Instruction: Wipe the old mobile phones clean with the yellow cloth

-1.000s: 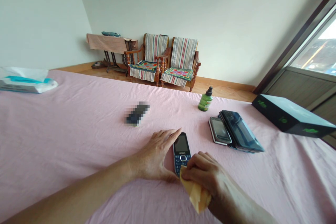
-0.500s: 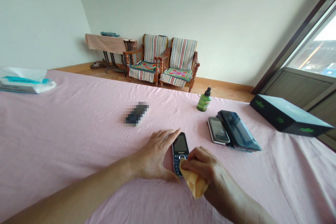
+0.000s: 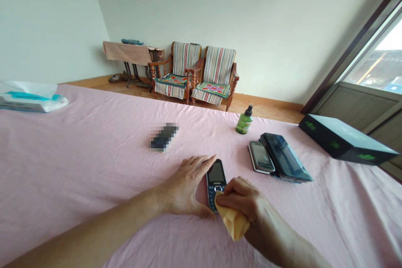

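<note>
A dark keypad mobile phone (image 3: 216,172) lies face up on the pink cloth. My left hand (image 3: 186,186) steadies it from the left, forefinger at the top end and thumb at the bottom end. Bunched in the closed fingers of my right hand (image 3: 243,199) is a yellow cloth (image 3: 234,220), pressed onto the phone's keys. Cloth and fingers hide the lower right part of the keypad.
Right of my hands lie a small silver phone (image 3: 261,157) and a stack of large dark phones (image 3: 287,157). Behind are a green spray bottle (image 3: 244,122), a black box (image 3: 342,138), a blurred-out object (image 3: 163,137) and a tissue pack (image 3: 34,102).
Both hands keep their places around the phone. The cloth's lower tip has shifted very slightly downward, and the whole view has moved by a hair.
</note>
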`<state>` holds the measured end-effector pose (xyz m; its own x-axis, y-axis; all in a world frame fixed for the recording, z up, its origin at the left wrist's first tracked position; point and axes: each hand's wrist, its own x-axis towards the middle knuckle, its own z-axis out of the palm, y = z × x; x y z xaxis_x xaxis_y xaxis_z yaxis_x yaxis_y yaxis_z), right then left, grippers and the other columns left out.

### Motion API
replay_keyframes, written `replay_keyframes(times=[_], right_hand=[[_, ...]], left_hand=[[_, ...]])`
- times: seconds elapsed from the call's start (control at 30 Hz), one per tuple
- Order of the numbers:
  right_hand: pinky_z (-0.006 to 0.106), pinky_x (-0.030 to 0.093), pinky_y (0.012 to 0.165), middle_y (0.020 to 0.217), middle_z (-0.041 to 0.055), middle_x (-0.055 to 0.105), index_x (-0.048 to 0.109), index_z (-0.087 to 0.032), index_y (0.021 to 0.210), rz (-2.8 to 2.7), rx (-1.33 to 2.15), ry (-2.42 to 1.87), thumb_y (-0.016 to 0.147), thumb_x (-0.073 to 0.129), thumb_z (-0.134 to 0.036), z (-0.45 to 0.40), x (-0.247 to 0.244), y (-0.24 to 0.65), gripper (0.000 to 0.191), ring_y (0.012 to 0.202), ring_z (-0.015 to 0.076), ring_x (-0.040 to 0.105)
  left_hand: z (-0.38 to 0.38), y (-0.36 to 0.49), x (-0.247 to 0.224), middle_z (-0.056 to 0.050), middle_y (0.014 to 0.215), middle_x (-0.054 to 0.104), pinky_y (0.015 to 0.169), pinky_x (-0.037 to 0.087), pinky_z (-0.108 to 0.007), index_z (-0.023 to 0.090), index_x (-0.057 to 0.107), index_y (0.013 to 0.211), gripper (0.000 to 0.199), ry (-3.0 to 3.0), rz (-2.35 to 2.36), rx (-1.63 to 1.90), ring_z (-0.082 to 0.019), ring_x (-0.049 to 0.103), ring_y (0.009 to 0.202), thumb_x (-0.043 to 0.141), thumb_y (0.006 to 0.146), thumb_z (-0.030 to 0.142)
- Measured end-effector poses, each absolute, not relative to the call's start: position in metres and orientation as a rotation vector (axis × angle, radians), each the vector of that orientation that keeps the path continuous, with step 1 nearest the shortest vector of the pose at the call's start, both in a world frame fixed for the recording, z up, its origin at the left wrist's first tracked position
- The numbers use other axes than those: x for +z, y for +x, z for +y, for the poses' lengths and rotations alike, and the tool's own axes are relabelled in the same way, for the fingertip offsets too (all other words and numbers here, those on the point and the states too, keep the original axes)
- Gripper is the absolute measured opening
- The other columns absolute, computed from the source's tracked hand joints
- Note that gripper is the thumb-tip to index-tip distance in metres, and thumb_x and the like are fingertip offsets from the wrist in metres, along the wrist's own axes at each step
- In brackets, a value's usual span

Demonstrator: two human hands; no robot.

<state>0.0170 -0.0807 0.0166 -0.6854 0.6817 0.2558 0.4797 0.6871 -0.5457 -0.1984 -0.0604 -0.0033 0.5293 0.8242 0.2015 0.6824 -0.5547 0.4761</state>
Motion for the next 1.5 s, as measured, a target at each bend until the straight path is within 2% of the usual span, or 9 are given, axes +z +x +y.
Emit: replay_keyframes(times=[0.27, 0.5, 0.77, 0.83, 1.0, 1.13, 1.23, 1.37, 1.5], right_hand=[[0.028, 0.041, 0.063, 0.085, 0.0045, 0.057, 0.07, -0.022, 0.085, -2.368, 0.648, -0.952, 0.081, 0.057, -0.002, -0.079, 0.009, 0.016, 0.024, 0.078, 0.0174, 0.055], [0.028, 0.041, 0.061, 0.084, 0.0057, 0.056, 0.069, -0.021, 0.09, -2.289, 0.613, -0.916, 0.079, 0.057, -0.002, -0.08, -0.001, 0.012, 0.025, 0.077, 0.0183, 0.054], [0.026, 0.038, 0.057, 0.077, 0.0046, 0.056, 0.066, -0.02, 0.078, -2.277, 0.587, -0.775, 0.077, 0.062, -0.02, -0.077, -0.011, 0.013, 0.004, 0.071, 0.0169, 0.053], [0.026, 0.038, 0.056, 0.074, 0.0039, 0.055, 0.066, -0.02, 0.077, -2.259, 0.554, -0.74, 0.077, 0.062, -0.024, -0.076, -0.016, 0.013, 0.005, 0.069, 0.0164, 0.053], [0.026, 0.043, 0.059, 0.085, 0.0057, 0.058, 0.066, -0.022, 0.096, -2.247, 0.569, -0.809, 0.077, 0.067, -0.022, -0.073, -0.021, 0.016, 0.02, 0.076, 0.0181, 0.056], [0.026, 0.043, 0.059, 0.08, 0.0042, 0.058, 0.065, -0.022, 0.088, -2.31, 0.546, -0.689, 0.085, 0.061, -0.022, -0.072, -0.018, 0.019, 0.005, 0.073, 0.017, 0.056], [0.025, 0.043, 0.058, 0.079, 0.0042, 0.059, 0.065, -0.023, 0.089, -2.302, 0.539, -0.673, 0.086, 0.061, -0.025, -0.071, -0.019, 0.02, 0.006, 0.073, 0.017, 0.056], [0.026, 0.045, 0.058, 0.084, 0.0059, 0.058, 0.065, -0.022, 0.1, -2.267, 0.537, -0.761, 0.082, 0.063, -0.023, -0.069, -0.023, 0.021, 0.018, 0.074, 0.0181, 0.057], [0.025, 0.044, 0.057, 0.079, 0.0048, 0.058, 0.065, -0.021, 0.09, -2.248, 0.501, -0.731, 0.084, 0.062, -0.021, -0.069, -0.026, 0.019, 0.007, 0.072, 0.0173, 0.057]], left_hand=[[-0.06, -0.198, -0.003, -0.012, 0.146, 0.034, 0.109, 0.024, -0.05, 0.023, 0.017, 0.148, 0.113, 2.412, 1.236, 0.59, -0.035, 0.032, 0.132, 0.078, 0.059, 0.056], [-0.062, -0.197, -0.001, -0.013, 0.148, 0.032, 0.11, 0.023, -0.052, 0.023, 0.016, 0.148, 0.112, 2.395, 1.278, 0.546, -0.034, 0.03, 0.134, 0.077, 0.06, 0.054], [-0.062, -0.2, -0.004, -0.011, 0.15, 0.03, 0.11, 0.022, -0.056, 0.027, 0.008, 0.149, 0.118, 2.333, 1.304, 0.535, -0.037, 0.028, 0.135, 0.078, 0.059, 0.054], [-0.062, -0.2, -0.006, -0.011, 0.15, 0.03, 0.11, 0.022, -0.057, 0.028, 0.006, 0.149, 0.12, 2.328, 1.306, 0.558, -0.037, 0.028, 0.135, 0.079, 0.058, 0.053], [-0.062, -0.2, -0.007, -0.011, 0.15, 0.03, 0.109, 0.023, -0.058, 0.029, 0.003, 0.149, 0.124, 2.325, 1.283, 0.574, -0.038, 0.029, 0.134, 0.081, 0.055, 0.05], [-0.064, -0.2, -0.005, -0.011, 0.15, 0.03, 0.109, 0.024, -0.057, 0.029, 0.003, 0.149, 0.123, 2.329, 1.284, 0.577, -0.037, 0.03, 0.134, 0.081, 0.056, 0.051], [-0.063, -0.199, -0.002, -0.01, 0.15, 0.03, 0.11, 0.023, -0.054, 0.029, 0.003, 0.149, 0.128, 2.346, 1.274, 0.578, -0.036, 0.03, 0.133, 0.083, 0.052, 0.048], [-0.06, -0.199, 0.002, -0.009, 0.148, 0.033, 0.109, 0.024, -0.053, 0.027, 0.006, 0.149, 0.128, 2.378, 1.245, 0.602, -0.036, 0.033, 0.131, 0.084, 0.048, 0.043], [-0.058, -0.201, 0.005, -0.009, 0.147, 0.034, 0.108, 0.023, -0.055, 0.028, 0.007, 0.148, 0.126, 2.388, 1.225, 0.598, -0.038, 0.034, 0.129, 0.083, 0.049, 0.045]])
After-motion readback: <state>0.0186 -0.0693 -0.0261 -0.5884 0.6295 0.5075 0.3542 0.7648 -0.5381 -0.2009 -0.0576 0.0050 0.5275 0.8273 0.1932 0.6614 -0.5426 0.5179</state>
